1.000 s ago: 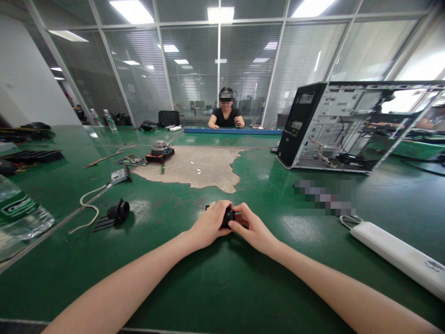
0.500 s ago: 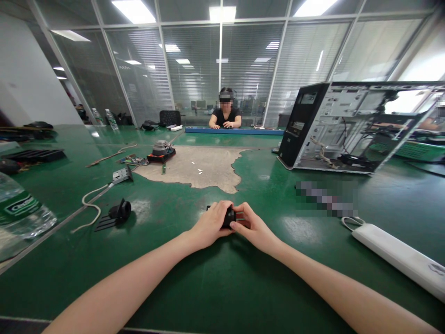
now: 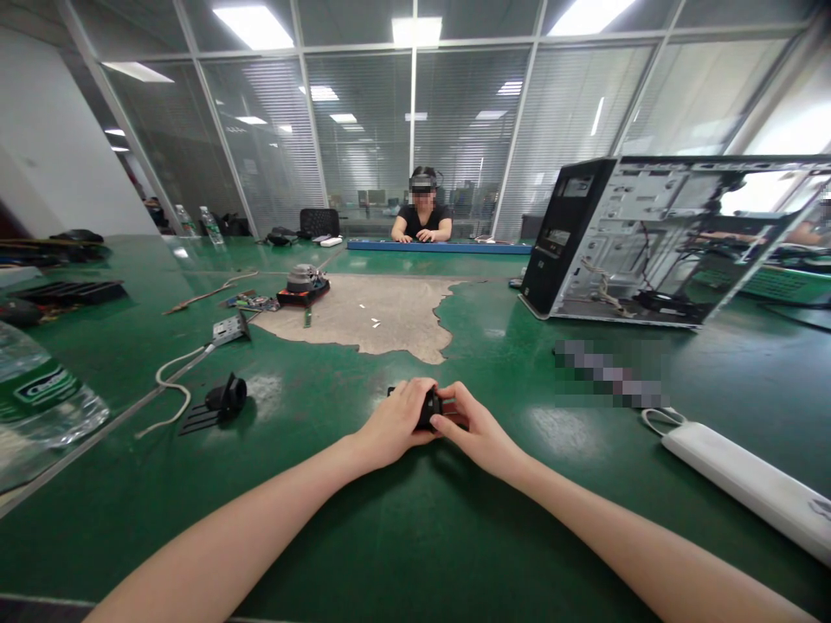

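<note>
Between my two hands, low over the green tabletop, is a small black part (image 3: 428, 409). My left hand (image 3: 399, 420) wraps over it from the left, its fingers covering most of it. From the right, my right hand (image 3: 473, 426) pinches its edge between thumb and fingers. Another bit of the black part pokes out beyond my left fingers; its full shape is hidden. To the left of my hands lies a black plastic piece (image 3: 227, 396) with a round end and thin prongs.
An opened computer case (image 3: 571, 242) stands at the right, with a white power strip (image 3: 740, 476) nearer me. At left are a water bottle (image 3: 45, 389), a metal bracket with cable (image 3: 230, 329) and a heatsink fan (image 3: 305, 281). A person (image 3: 423, 216) sits across the table.
The whole view has shifted very slightly. Both my hands keep their hold on the black part, with hardly any visible movement.
</note>
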Motion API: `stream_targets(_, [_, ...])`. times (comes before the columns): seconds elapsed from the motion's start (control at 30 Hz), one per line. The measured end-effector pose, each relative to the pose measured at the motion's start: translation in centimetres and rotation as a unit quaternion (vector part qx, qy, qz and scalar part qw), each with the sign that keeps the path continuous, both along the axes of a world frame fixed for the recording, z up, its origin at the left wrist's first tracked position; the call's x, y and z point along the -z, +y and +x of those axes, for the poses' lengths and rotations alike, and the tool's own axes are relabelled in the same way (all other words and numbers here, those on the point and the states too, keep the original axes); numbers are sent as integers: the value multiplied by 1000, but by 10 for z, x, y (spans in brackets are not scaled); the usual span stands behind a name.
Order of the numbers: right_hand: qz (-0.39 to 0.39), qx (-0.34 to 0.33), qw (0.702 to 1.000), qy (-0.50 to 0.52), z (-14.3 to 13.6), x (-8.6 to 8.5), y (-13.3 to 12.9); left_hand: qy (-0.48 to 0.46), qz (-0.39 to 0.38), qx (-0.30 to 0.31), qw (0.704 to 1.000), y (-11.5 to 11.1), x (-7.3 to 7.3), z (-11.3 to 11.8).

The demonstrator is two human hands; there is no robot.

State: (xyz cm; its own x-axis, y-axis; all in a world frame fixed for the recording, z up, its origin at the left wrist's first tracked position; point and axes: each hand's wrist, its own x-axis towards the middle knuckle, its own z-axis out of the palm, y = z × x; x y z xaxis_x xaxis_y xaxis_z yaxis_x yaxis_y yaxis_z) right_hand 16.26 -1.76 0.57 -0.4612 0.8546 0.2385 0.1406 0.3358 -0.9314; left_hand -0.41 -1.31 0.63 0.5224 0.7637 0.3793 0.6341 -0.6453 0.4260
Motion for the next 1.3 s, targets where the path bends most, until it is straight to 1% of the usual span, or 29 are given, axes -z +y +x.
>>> stream_targets(0.1, [22,7,1000,2,0,-1,-1,-2,4,4,1000,0,0,0])
stream_targets(0.23, [1,23,1000,9,-1,1,4,-2,11,2,1000,0,1,1])
stream_targets(0.37, [-5,43,999,-11,0,3,6,0,12,3,1000,-1,0,2])
stream_targets(0.5, [9,5,1000,-8,3,1,2,-3,7,2,1000,-2,0,1])
stream_targets(0.57, [21,-3,1000,1,3,1,0,-2,8,4,1000,-2,0,0])
stream_targets(0.67, [27,9,1000,3,2,1,0,-4,11,5,1000,-1,1,0])
stream_targets(0.83, [4,38,999,6,1,6,6,-3,15,3,1000,0,3,1])
stream_targets(0.93, [-7,23,1000,-4,2,4,4,2,16,4,1000,0,2,1])
stream_targets(1.07, [20,-10,1000,-4,4,0,0,6,20,4,1000,0,2,1])
stream_targets(1.3, [44,9,999,-14,3,4,6,10,24,-1,1000,0,3,1])
